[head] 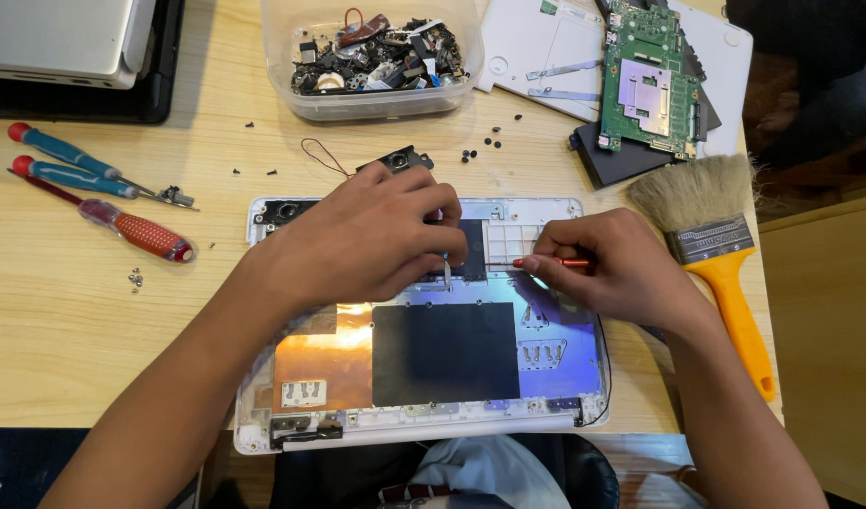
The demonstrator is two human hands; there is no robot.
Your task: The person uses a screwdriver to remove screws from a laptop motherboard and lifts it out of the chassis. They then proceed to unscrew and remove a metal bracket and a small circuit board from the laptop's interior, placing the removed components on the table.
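Right now the left hand [367, 240] has its fingers curled, fingertips pinching a small pale strip [446, 270] over the opened white laptop shell [263, 415] lying on the wooden table [65, 330]. Just beside it, the right hand [607, 269] pinches a thin red-handled tool [555, 263], tip toward the strip. Further out, a yellow-handled brush [716, 245] lies to the right, three screwdrivers [93, 188] to the left, and a clear parts tub [376, 57] sits behind.

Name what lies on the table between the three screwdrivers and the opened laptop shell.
Head view: only bare wood and tiny loose screws lie between the screwdrivers and laptop shell.
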